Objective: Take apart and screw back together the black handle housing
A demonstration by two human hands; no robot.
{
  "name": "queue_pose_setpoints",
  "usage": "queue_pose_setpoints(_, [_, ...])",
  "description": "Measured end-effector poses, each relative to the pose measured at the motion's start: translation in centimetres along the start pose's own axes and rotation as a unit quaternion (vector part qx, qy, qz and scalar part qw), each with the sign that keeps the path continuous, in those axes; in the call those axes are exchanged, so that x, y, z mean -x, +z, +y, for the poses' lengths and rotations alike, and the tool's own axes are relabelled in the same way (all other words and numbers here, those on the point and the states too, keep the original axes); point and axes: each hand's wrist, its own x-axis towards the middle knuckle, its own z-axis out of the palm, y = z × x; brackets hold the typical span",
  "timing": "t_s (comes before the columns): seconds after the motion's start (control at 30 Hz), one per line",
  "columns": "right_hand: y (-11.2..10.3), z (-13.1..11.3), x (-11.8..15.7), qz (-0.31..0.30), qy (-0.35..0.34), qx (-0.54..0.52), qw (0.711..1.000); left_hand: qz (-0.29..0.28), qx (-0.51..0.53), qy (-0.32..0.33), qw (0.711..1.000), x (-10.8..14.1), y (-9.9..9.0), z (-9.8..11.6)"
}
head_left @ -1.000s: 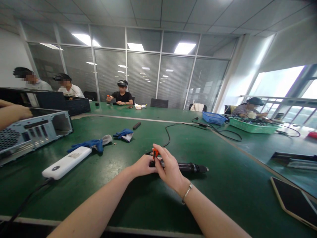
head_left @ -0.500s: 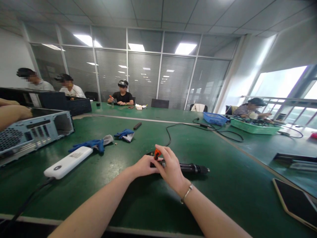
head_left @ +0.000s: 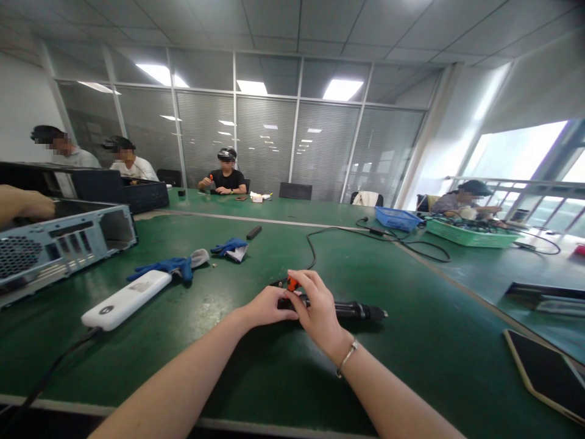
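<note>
A black cylindrical tool (head_left: pixel 354 310) lies on the green table in front of me, its metal tip pointing right and a black cable (head_left: pixel 312 247) running off behind it. My left hand (head_left: pixel 269 306) is closed round the tool's left end. Above that end, my right hand (head_left: pixel 319 306) grips a short orange-and-black screwdriver (head_left: pixel 292 283) upright between thumb and fingers. The screwdriver's lower tip is hidden behind my fingers.
At the left are a white power strip (head_left: pixel 127 300), blue gloves (head_left: pixel 230 248) and a metal computer case (head_left: pixel 68 241) with another person's hand. A phone (head_left: pixel 546 372) lies at the right, blue (head_left: pixel 397 218) and green baskets (head_left: pixel 470 233) behind. People sit around the table.
My right hand has shifted slightly right, its fingers turned a little around the screwdriver. At the left, the other person's hand has moved slightly over the case.
</note>
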Motion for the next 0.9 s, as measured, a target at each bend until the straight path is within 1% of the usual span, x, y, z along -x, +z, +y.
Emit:
queue_pose_setpoints(0.1, [-0.1,-0.2,0.0,-0.026,-0.010,-0.023,0.999,-0.004,-0.004,-0.009,1.000,0.0,0.0,-0.1])
queue_pose_setpoints(0.17, [0.0,-0.4,0.0,-0.035,-0.012,-0.028,0.999,-0.003,0.004,-0.002,1.000,0.0,0.0,0.0])
queue_pose_setpoints(0.3, [0.1,-0.3,0.1,-0.025,0.011,0.024,0.999,-0.001,0.023,0.020,1.000,0.1,0.0,0.3])
queue_pose_setpoints(0.4, [0.2,0.3,0.3,-0.022,0.013,0.034,0.999,-0.002,0.019,0.002,1.000,0.0,0.0,0.2])
queue_pose_setpoints(0.5, [0.3,0.7,0.4,-0.018,0.007,-0.015,1.000,-0.011,-0.001,-0.020,1.000,0.0,0.0,0.0])
queue_pose_setpoints(0.57, [0.3,0.7,0.4,0.015,0.014,-0.067,0.998,-0.022,-0.006,-0.019,1.000,0.0,-0.2,0.2])
queue_pose_setpoints(0.63, [0.1,0.4,0.2,0.079,0.037,-0.116,0.989,-0.031,-0.003,-0.005,1.000,0.1,-0.4,0.6])
queue_pose_setpoints(0.7, [-0.4,0.1,-0.3,0.138,0.073,-0.139,0.978,-0.035,-0.007,-0.007,0.999,0.2,-0.6,1.0])
queue_pose_setpoints(0.73, [-0.8,-0.1,-0.5,0.146,0.091,-0.139,0.975,-0.037,-0.017,-0.012,0.999,0.3,-0.7,1.1])
queue_pose_setpoints(0.77, [-1.3,-0.2,-0.7,0.135,0.105,-0.136,0.976,-0.034,-0.025,-0.015,0.999,0.3,-0.7,1.2])
queue_pose_setpoints(0.8, [-1.8,-0.3,-0.9,0.102,0.115,-0.135,0.979,-0.028,-0.032,-0.016,0.999,0.3,-0.6,1.1])
queue_pose_setpoints(0.9, [-3.4,-0.6,-1.1,-0.063,0.112,-0.138,0.982,-0.020,-0.031,-0.021,0.999,0.3,-0.4,0.6])
